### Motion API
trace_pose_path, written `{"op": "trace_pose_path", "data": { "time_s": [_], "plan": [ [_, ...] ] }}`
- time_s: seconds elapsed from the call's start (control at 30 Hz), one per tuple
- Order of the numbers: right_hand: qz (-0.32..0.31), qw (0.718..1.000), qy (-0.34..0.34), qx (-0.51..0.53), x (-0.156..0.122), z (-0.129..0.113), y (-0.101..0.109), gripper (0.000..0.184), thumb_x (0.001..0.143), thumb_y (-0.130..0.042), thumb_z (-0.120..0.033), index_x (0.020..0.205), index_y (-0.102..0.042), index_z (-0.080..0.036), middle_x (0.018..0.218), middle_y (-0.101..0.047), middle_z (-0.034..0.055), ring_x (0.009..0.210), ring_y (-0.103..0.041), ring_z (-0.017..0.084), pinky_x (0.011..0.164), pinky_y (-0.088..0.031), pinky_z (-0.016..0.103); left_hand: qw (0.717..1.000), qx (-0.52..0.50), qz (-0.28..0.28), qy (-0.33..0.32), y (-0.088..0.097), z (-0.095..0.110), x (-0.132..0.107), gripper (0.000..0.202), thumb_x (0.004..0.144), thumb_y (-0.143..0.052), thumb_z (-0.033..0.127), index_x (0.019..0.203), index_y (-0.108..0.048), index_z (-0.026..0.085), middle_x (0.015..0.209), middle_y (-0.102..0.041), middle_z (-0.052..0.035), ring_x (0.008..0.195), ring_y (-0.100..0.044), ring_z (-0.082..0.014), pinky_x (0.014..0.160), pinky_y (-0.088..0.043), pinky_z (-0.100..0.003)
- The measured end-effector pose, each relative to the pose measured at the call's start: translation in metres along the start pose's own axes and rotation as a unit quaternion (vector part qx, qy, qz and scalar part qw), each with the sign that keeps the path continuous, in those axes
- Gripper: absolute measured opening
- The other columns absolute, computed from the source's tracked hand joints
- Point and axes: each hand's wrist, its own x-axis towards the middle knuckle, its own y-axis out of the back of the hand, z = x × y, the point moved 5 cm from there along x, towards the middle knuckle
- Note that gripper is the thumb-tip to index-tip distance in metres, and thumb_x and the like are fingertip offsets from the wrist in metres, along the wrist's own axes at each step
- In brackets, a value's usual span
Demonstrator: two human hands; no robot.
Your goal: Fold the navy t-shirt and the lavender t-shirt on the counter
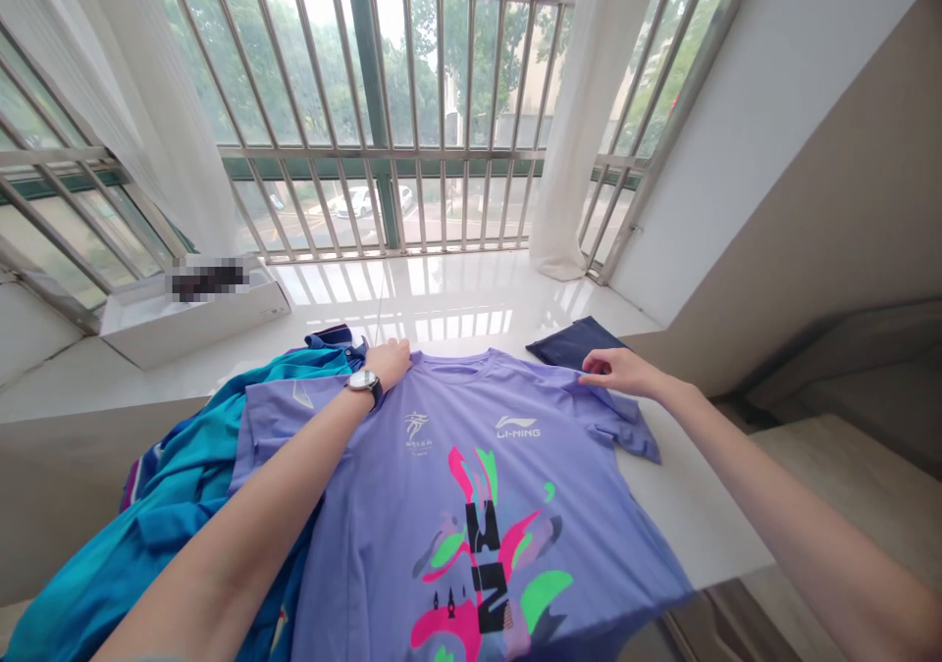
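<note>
A lavender Li-Ning T-shirt (383, 525) with a pink, green and black print lies spread on the white sill, its collar at the far side. My left hand (388, 363), with a wristwatch (366, 385) on the wrist, rests on the shirt's left shoulder beside the collar. My right hand (614, 373) lies on the opposite shoulder, fingertips on the cloth and close to a folded navy cloth (574, 341). A crumpled teal jacket (169, 485) lies under and left of the shirt, partly hidden by my left forearm.
A white open box (195, 324) holding a pixelated dark item stands at the far left of the glossy white sill (442, 294). Barred windows (368, 83) and white curtains (589, 103) rise behind it. A wall (772, 152) closes the right side, and the sill's front edge drops off below.
</note>
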Motion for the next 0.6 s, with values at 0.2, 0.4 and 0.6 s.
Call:
{"op": "trace_pose_path", "data": {
  "time_s": [0.2,0.4,0.6],
  "plan": [
    [0.064,0.994,-0.022,0.082,-0.019,0.013,0.008,0.032,0.077,-0.064,-0.053,0.086,-0.070,-0.023,0.082,-0.073,0.0028,0.075,-0.066,0.019,0.070,-0.053,0.028,0.993,-0.031,0.095,-0.064,0.032,0.071,-0.010,0.038,0.094,-0.048,0.038,0.125,-0.050,0.016,0.126,-0.053,-0.0185,0.118,-0.049,-0.0335,0.098,-0.037,-0.047],
    [0.162,0.987,0.007,-0.019,-0.011,0.029,0.004,0.023,0.085,-0.053,-0.028,0.099,-0.070,-0.022,0.106,-0.071,0.0067,0.096,-0.065,0.023,0.090,-0.051,0.036,0.972,-0.067,0.079,-0.210,0.026,0.158,-0.025,0.036,0.094,-0.048,0.043,0.116,-0.058,0.016,0.120,-0.059,-0.0163,0.114,-0.053,-0.0316,0.095,-0.042,-0.044],
    [0.148,0.978,0.027,-0.146,0.005,0.030,-0.028,0.045,0.094,-0.045,-0.040,0.136,-0.054,-0.025,0.149,-0.045,0.0109,0.138,-0.038,0.028,0.112,-0.033,0.046,0.965,-0.131,0.099,-0.205,-0.021,0.176,-0.033,0.057,0.095,-0.039,0.052,0.141,-0.043,0.019,0.150,-0.040,-0.0147,0.138,-0.036,-0.0311,0.111,-0.032,-0.046]
  ]
}}
